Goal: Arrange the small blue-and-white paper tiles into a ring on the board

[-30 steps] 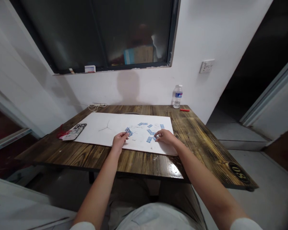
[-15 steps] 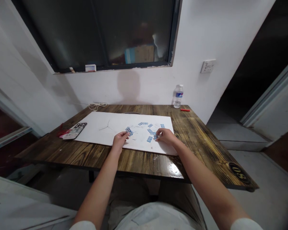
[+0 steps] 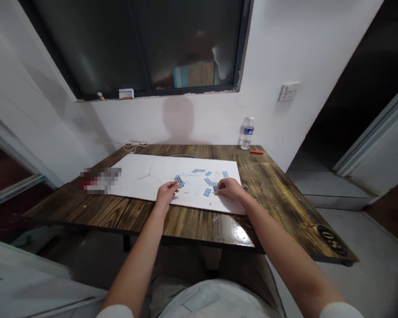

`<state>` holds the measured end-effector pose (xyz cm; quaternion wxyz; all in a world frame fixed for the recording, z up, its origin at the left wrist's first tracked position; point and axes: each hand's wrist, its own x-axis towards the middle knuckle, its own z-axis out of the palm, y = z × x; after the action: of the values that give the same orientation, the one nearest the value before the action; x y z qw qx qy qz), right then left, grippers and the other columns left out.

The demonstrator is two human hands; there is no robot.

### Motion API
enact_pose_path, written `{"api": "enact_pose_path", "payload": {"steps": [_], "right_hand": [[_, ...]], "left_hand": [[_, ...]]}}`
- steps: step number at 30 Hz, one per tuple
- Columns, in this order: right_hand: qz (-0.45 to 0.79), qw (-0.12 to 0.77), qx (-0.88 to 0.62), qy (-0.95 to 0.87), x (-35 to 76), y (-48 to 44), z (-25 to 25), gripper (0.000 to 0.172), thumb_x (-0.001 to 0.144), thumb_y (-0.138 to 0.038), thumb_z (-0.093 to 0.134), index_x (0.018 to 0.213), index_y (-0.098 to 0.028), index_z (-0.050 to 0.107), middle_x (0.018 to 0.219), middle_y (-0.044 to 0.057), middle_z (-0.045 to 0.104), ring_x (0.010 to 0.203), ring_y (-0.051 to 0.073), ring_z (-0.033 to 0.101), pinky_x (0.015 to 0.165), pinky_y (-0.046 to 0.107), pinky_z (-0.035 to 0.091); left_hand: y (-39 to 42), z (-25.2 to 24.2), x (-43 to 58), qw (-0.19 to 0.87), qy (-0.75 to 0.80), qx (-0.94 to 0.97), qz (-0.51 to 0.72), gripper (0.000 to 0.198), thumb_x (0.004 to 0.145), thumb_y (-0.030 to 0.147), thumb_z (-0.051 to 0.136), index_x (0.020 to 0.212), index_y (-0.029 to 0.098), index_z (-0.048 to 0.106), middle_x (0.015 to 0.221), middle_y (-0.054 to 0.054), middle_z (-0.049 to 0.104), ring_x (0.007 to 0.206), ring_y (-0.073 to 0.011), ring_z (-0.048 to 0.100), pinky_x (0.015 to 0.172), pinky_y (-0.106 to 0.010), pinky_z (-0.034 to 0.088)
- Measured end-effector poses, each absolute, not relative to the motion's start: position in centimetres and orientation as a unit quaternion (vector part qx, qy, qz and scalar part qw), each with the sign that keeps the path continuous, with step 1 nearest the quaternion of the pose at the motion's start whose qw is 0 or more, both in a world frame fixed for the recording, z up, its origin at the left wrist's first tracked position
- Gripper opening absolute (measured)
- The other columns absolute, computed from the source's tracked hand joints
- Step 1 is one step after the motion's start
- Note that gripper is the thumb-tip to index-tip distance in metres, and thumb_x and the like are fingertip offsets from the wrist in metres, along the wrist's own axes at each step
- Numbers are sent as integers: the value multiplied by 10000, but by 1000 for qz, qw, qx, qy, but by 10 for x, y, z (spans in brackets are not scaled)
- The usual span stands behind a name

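Observation:
My left hand is closed, thumb and fingers pinching a small stack of blue-and-white cards over the middle of a white board. Over the board's right part, my right hand has its fingertips bent down on a small blue-and-white card, partly hidden by the fingers. Just left of these fingertips lies another card. Several similar cards lie scattered in a loose curve behind, with one card beyond my right hand. Their printing is too small to read.
The board lies on a dark wooden table. A water bottle and a red pen stand and lie at the back right. A white cable is coiled at the back left. A blurred item overlaps the board's left end.

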<state>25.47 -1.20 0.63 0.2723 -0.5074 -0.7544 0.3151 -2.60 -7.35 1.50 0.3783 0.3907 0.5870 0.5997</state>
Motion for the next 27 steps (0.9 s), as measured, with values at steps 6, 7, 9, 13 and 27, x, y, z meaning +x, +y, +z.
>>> {"api": "enact_pose_path", "payload": {"steps": [6,7,9,13,27], "right_hand": [[280,321,-519,-741,255,-11,8,100,641,-257,734,699,-177,718,639,13,656,640,160,559,580,254,360],[282,335,-518,-735,254,-10,7,101,659,-265,717,707,-177,724,649,20,662,644,163,563,592,258,370],[289,360,-515,-722,253,-8,5,126,689,-288,687,721,-174,730,661,29,669,647,166,569,610,265,384],[312,390,-504,-705,251,-3,0,171,722,-291,637,780,-169,741,679,36,674,640,167,574,612,269,402],[387,445,-472,-656,246,0,-5,302,659,-427,670,800,-167,729,652,19,672,557,138,536,563,266,418]], "left_hand": [[-75,17,-25,377,583,396,601,463,452,474,823,760,152,697,681,-29,660,567,-97,537,474,-187,370],[-76,17,-25,378,582,396,602,461,453,473,823,761,152,697,682,-28,661,565,-97,536,474,-188,368],[-76,17,-25,378,582,395,602,464,451,473,823,760,152,697,672,-26,656,560,-97,534,475,-188,365],[-76,17,-25,377,583,394,602,480,436,487,821,756,151,696,685,-28,661,563,-97,539,478,-189,357],[-76,17,-24,368,589,410,592,480,452,512,804,751,150,703,648,-27,647,566,-106,541,480,-189,360]]}}
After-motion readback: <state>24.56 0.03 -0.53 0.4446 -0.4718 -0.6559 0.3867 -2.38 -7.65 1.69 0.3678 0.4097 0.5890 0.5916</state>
